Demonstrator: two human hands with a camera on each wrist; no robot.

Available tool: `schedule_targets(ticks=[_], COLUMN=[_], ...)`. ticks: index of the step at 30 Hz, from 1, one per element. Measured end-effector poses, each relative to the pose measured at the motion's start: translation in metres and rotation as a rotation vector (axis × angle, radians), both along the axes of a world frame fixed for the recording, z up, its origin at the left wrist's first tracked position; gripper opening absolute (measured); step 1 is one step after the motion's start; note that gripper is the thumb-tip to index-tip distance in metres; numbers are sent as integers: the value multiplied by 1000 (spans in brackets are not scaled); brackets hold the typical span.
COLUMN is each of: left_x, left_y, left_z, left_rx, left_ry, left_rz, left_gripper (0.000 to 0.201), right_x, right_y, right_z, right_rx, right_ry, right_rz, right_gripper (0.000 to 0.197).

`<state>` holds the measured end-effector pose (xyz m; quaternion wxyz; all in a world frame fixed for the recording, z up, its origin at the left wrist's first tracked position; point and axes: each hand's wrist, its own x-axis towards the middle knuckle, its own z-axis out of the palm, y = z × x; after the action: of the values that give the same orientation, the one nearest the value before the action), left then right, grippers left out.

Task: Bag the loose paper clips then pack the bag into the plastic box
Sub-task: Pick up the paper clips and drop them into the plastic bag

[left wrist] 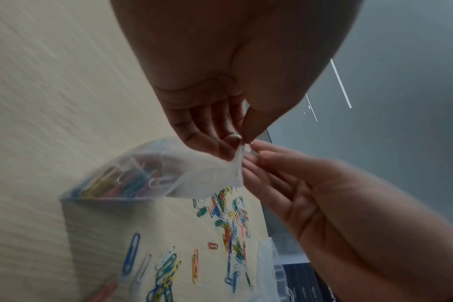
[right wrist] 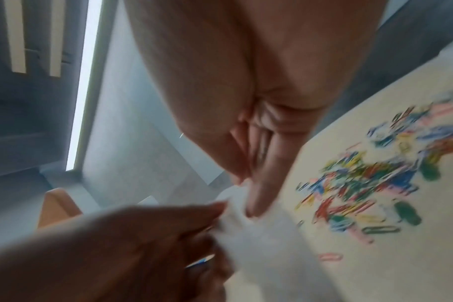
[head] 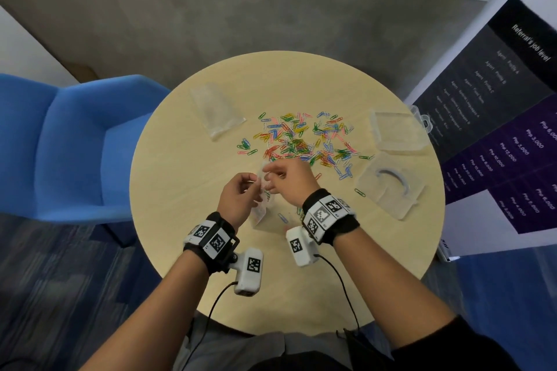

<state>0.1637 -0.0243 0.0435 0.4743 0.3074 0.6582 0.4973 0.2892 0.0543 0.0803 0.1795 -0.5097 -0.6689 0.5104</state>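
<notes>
Hands at lower centre: left hand [head: 238,193] and right hand [head: 286,179] both pinch the clear bag's [left wrist: 148,175] top edge, colourful paper clips [left wrist: 127,181] inside.

multicoloured paper clips [head: 304,138] — pale beige table [head: 301,280], blue chair [head: 60,144]

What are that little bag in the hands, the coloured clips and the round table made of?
Bag: thin clear plastic film, seemingly; clips show through and it crumples. Clips: probably wire with a glossy coloured coating. Table: pale wood-look top, matt, faint grain lines; whether it is solid wood or laminate cannot be told.
</notes>
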Motion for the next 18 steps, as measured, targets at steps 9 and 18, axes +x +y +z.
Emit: schedule_targets(ticks=[9, 18], left_x=[-13, -18], left_y=[2, 4], left_z=[0, -2], left_rx=[-5, -13], left_ry=[-32, -49], left_rz=[65, 78], left_gripper=[7, 7], right_x=[82, 81], right_y=[45, -31], right_z=[-84, -95], right_rx=[138, 360], right_ry=[-737, -695], right_rz=[251, 623], right_gripper=[53, 51])
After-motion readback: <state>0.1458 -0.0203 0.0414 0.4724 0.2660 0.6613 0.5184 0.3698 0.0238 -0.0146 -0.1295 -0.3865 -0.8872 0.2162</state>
